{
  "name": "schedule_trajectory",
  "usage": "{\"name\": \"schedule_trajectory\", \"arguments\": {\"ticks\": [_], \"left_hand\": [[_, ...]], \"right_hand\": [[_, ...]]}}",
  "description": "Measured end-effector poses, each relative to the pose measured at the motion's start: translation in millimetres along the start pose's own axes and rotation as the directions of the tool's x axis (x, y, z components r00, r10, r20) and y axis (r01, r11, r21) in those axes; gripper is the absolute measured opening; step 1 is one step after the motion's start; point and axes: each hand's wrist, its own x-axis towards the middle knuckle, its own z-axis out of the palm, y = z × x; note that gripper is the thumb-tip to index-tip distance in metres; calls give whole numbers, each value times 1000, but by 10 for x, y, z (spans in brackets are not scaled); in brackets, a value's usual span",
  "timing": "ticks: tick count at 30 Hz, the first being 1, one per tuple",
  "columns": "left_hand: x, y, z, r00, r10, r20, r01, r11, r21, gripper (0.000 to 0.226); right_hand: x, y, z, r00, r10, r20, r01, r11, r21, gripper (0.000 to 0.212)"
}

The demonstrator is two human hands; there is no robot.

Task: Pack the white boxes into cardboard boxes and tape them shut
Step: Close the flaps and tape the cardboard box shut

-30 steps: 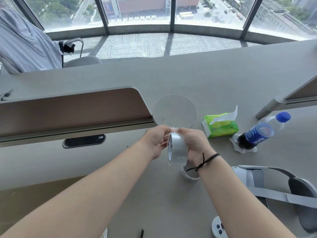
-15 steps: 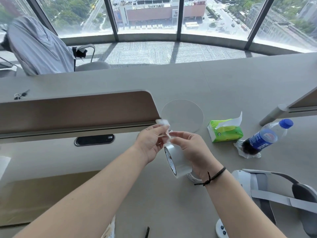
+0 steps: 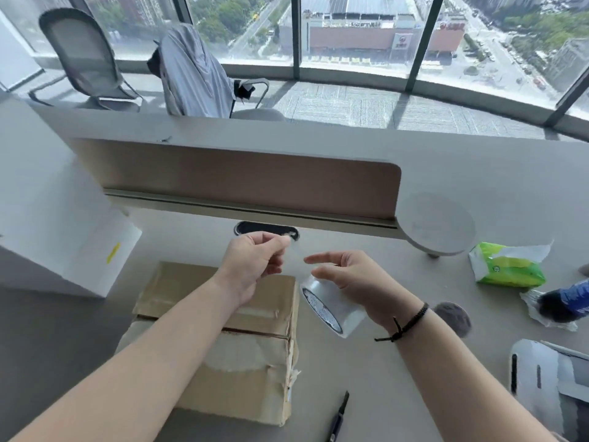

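Pinched between our left hand (image 3: 251, 266) thumb and fingertips was the free end of the clear tape, stretched toward the tape roll (image 3: 331, 309). Our right hand (image 3: 357, 282) held the roll from above with curled fingers, index finger sticking out loose; the roll hung just off the right edge of the cardboard box (image 3: 229, 342).

Progress, as we judged it: 1 cardboard box sat on the desk (image 3: 414, 393) under our left forearm, flaps folded down, seam across the top not visibly sealed with fresh tape, old torn tape patches on it. We could not tell what was inside. 1 white box (image 3: 63, 237) stood to the left, unpacked. So taping was just starting, and more packing looked left.

Versus 0.5 s earlier: our view swung left and down, so the cardboard box and white box came into frame, while the bottle (image 3: 570, 303) slid to the right edge. Our hands had pulled apart, with more tape drawn off. The tissue pack (image 3: 506, 266) showed no sign of shifting on the desk.
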Motion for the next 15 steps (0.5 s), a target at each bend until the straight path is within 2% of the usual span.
{"name": "schedule_trajectory", "arguments": {"ticks": [5, 8, 12, 15], "left_hand": [[-278, -65, -1010, 997, 23, -71, -20, 999, 39, 21], [-403, -230, -1607, 992, 11, -126, -4, 999, 54, 15], [-479, -533, -2274, 975, -36, -221, 46, 998, 37, 12], [-466, -745, -2579, 954, -77, -288, 84, 996, 13, 14]], "right_hand": [[145, -214, 831, 990, -9, 141, 32, 987, -157, 23], [263, -280, 1342, 973, -15, 229, 86, 949, -303, 24], [452, -342, 1934, 960, -10, 282, 154, 856, -494, 33], [627, -343, 2257, 973, 12, 232, 147, 740, -656, 43]]}}
